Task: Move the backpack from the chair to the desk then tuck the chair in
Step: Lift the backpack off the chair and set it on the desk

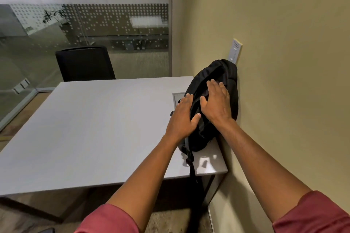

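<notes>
Head view, looking forward and down: a soft black fabric backpack (214, 104) stands on the far right corner of a pale grey rectangular desk surface (98, 128), leaning back against the beige wall (284, 62). Its long axis runs up and away from the person, tilted toward the wall, with the top just below a white wall switch plate (235, 51). A black strap (191, 164) hangs off the near edge of the surface.

Both bare hands rest on the bag. The left hand (182, 117) lies flat against its left flank, fingers (186, 100) loosely spread, thumb pressing into the fabric. The right hand (217, 104) lies on the front face, a little higher and closer to the wall, its fingers (216, 86) also splayed. Neither hand is clamped on a handle or strap; they look to be steadying the bag, not gripping it.

The bag sits straight ahead of both palms, touching them, so the placing step looks nearly finished: letting go only needs the bag to keep its lean.

A black mesh-backed office chair (85, 63) stands at the far side of the surface, already close in. The chair to be tucked in is probably another one, outside this view, so I cannot tell which hand is nearer to it.
</notes>
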Demonstrator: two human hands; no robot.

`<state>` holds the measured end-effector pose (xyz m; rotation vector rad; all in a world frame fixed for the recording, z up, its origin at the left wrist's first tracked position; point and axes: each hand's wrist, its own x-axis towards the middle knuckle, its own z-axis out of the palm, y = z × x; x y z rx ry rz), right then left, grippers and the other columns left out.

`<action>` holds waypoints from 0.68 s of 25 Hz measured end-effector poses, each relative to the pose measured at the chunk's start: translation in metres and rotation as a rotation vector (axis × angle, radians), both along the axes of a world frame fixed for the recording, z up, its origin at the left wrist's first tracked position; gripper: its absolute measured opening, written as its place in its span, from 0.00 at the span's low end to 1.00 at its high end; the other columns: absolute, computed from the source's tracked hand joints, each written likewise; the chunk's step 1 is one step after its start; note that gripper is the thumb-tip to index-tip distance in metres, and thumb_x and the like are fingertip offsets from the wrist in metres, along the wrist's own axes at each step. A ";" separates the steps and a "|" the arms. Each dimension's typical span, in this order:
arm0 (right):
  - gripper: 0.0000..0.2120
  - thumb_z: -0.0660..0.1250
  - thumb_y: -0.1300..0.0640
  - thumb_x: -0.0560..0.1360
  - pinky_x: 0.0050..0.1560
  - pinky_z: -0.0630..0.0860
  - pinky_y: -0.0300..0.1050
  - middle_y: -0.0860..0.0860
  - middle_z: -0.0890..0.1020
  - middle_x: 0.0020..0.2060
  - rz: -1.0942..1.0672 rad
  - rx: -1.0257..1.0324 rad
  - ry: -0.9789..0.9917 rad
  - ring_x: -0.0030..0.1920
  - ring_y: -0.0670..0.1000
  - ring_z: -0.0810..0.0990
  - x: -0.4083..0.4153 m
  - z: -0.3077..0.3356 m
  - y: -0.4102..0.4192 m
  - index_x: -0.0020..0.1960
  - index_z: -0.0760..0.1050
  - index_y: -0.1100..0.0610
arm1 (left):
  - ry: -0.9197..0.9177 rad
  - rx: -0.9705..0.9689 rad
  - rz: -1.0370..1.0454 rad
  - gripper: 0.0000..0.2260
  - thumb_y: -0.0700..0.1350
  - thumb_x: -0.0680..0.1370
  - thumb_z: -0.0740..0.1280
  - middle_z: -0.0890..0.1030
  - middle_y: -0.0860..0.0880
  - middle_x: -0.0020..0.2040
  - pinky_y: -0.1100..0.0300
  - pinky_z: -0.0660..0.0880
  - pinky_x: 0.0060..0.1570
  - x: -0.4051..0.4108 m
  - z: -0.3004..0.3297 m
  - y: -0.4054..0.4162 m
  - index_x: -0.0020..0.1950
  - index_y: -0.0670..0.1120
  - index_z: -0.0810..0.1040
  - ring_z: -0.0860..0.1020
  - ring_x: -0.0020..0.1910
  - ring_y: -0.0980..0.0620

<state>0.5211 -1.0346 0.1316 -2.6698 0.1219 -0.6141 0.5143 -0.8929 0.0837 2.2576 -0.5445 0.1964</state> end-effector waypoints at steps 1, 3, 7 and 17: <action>0.30 0.65 0.54 0.78 0.77 0.55 0.60 0.57 0.64 0.76 0.003 0.005 0.011 0.78 0.61 0.56 -0.012 -0.004 0.006 0.77 0.60 0.60 | 0.000 -0.010 0.011 0.33 0.53 0.79 0.64 0.59 0.49 0.81 0.46 0.61 0.76 -0.013 -0.001 0.008 0.81 0.49 0.54 0.56 0.80 0.49; 0.31 0.65 0.53 0.77 0.76 0.57 0.60 0.58 0.65 0.76 0.018 0.001 0.032 0.77 0.60 0.58 -0.042 -0.015 0.019 0.77 0.60 0.60 | -0.004 -0.023 0.024 0.32 0.54 0.79 0.64 0.61 0.49 0.80 0.47 0.62 0.75 -0.047 -0.003 0.025 0.80 0.51 0.57 0.58 0.79 0.50; 0.25 0.66 0.55 0.77 0.76 0.58 0.60 0.58 0.64 0.76 0.023 0.018 0.066 0.76 0.62 0.59 -0.115 -0.025 0.050 0.72 0.68 0.60 | 0.027 0.033 0.067 0.27 0.55 0.80 0.64 0.56 0.51 0.82 0.51 0.58 0.75 -0.123 -0.011 0.061 0.77 0.51 0.64 0.52 0.80 0.52; 0.19 0.66 0.58 0.77 0.67 0.71 0.56 0.55 0.74 0.71 0.113 0.135 0.030 0.69 0.58 0.71 -0.292 -0.029 0.113 0.68 0.74 0.57 | 0.097 0.064 0.110 0.26 0.55 0.79 0.64 0.55 0.52 0.82 0.47 0.61 0.75 -0.282 -0.023 0.128 0.76 0.52 0.67 0.54 0.80 0.53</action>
